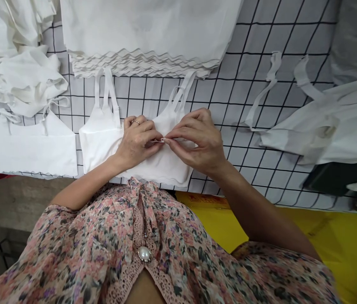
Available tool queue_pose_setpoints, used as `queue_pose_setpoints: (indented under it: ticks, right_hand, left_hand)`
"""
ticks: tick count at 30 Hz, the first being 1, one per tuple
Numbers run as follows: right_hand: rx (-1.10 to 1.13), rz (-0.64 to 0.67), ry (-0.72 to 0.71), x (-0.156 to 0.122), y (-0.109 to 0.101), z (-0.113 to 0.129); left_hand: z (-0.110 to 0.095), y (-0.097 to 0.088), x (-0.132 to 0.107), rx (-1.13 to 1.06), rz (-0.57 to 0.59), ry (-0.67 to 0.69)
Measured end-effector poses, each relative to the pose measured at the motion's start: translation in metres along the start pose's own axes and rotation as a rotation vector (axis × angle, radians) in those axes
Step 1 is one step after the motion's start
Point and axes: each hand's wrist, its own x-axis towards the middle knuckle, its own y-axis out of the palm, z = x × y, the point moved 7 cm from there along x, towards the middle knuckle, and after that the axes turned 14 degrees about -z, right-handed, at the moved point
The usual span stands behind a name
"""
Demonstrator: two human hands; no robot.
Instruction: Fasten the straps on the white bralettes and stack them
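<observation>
A white bra top [99, 141] with shoulder straps lies on the table in front of me, partly under my hands. My left hand [137, 141], with a ring on one finger, is closed, pinching a thin white strap over the middle of the top. From the other side, my right hand [202, 141] pinches the strap between thumb and fingertips. A tiny pale strap ring [163, 139] shows where the fingertips of both hands meet. The exact form of the ring and most of the pinched strap are hidden by my fingers.
Another white top [29, 150] lies flat at the left, below a heap of white garments [16, 76]. A stack of wavy-edged white fabric [146, 33] sits beyond. More white garments [349, 122] with loose straps are at the right, on the grid-patterned tablecloth [229, 160].
</observation>
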Motion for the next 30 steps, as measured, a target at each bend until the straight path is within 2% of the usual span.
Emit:
queue_pose_setpoints:
  ticks: [7,20,25,30]
  right_hand:
    - [-0.027,0.067,0.011,-0.0019,0.0029,-0.0054]
    - [-0.045,0.053,0.001,-0.0017,0.0012,-0.0056]
    - [-0.071,0.099,0.005,-0.0016,0.0012,-0.0083]
    - [-0.127,0.113,-0.075,0.0010,0.0012,0.0000]
  left_hand:
    - [-0.0006,0.0001,0.0008,-0.007,0.014,0.002]
    - [-0.0012,0.0012,0.0012,-0.001,0.027,0.003]
    - [-0.0007,0.0024,0.0010,-0.001,0.033,-0.005]
    - [0.0017,0.0024,0.0005,0.006,0.027,-0.004]
